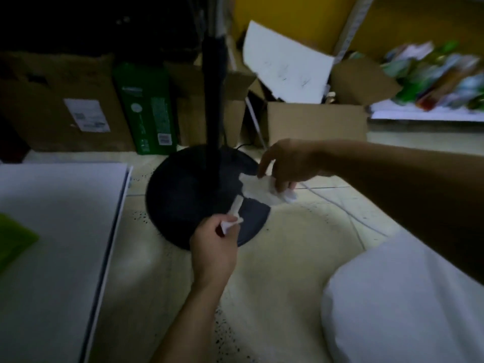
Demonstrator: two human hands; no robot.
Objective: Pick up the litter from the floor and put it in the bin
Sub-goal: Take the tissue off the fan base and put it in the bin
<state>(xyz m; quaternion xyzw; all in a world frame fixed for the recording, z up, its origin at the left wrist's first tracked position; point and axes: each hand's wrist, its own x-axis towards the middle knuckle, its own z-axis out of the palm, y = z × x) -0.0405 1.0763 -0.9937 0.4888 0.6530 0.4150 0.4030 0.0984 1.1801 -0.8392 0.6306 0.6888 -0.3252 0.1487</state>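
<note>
My left hand (213,251) pinches a small strip of white paper (235,210) over the near edge of a round black fan base (188,189). My right hand (285,163) reaches in from the right, its fingers closed on a larger crumpled white paper (258,189) that lies across the base's right edge and the pale tiled floor. No bin is recognisable in this dim, blurred view.
A black pole (213,82) rises from the base. Cardboard boxes (314,124) and a green box (148,108) line the back wall. A large white flat box (57,244) lies at left. Colourful packets (440,77) sit on a shelf at far right. My white-clothed knee (403,297) is at lower right.
</note>
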